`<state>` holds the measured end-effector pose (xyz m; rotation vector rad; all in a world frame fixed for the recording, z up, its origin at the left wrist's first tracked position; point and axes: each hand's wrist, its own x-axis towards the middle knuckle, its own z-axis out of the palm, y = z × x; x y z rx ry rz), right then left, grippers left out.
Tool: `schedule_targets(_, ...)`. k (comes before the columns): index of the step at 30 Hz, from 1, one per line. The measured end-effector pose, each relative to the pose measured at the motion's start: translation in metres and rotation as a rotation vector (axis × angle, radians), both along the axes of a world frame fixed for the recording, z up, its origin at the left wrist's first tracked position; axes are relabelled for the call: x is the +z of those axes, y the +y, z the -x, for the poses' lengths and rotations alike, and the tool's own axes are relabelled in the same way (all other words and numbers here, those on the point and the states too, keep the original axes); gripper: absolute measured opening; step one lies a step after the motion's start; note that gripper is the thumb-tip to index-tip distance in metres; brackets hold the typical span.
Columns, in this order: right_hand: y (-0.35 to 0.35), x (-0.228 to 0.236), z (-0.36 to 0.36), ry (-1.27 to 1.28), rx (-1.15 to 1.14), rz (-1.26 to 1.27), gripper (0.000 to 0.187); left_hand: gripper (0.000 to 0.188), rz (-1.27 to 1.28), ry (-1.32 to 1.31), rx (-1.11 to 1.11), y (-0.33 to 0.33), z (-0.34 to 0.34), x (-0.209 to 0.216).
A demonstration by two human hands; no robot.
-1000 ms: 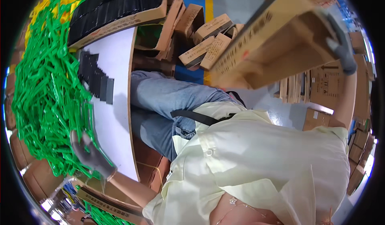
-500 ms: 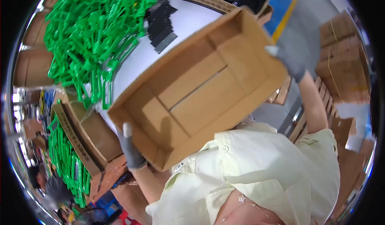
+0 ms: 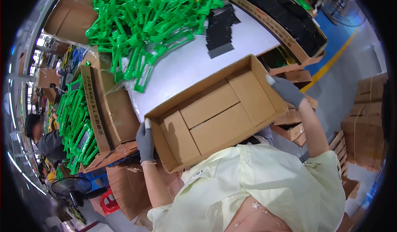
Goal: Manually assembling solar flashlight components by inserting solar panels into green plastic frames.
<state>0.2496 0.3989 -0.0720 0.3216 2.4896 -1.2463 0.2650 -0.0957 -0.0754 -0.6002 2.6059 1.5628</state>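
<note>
An open, shallow cardboard box [image 3: 215, 118] with nothing inside is held in front of my chest, tilted so its right end sits higher in view. My left hand [image 3: 145, 143], in a grey glove with pale fingertips, grips its left end wall, thumb over the rim. At the opposite end my right hand [image 3: 286, 90], gloved alike, clasps the right wall. Beyond the box, a big heap of green plastic frames [image 3: 144, 21] covers much of the white table [image 3: 186, 66]. A fanned stack of flat black pieces [image 3: 221, 29] lies beside the heap.
A carton packed with black pieces [image 3: 285, 15] stands at the table's far right. Another carton holding green frames [image 3: 78, 128] is on the left, near a co-worker [image 3: 45, 139]. Strapped cardboard boxes [image 3: 364, 124] are stacked on the right, and a red stool [image 3: 109, 203] stands lower left.
The view has swung left, so the table and heap appear farther right. The box has come lower and more level, still between both my hands.
</note>
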Motion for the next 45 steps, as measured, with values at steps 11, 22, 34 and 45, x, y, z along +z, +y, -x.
schedule_targets(11,-0.07,0.044,0.128,0.648,0.184,-0.346,0.042,0.042,1.1,0.689,-0.285,0.025,0.224,0.024)
schedule_targets(22,-0.087,0.025,0.203,0.726,0.334,-0.547,0.082,0.09,0.968,0.717,-0.464,0.096,0.404,0.083)
schedule_targets(34,-0.093,-0.002,0.217,0.748,0.611,-0.704,0.091,0.073,1.132,0.352,-0.651,0.096,0.389,0.066)
schedule_targets(45,-0.062,-0.02,0.216,0.862,0.485,-0.729,0.079,0.054,0.82,0.338,-0.715,0.054,0.299,0.036)
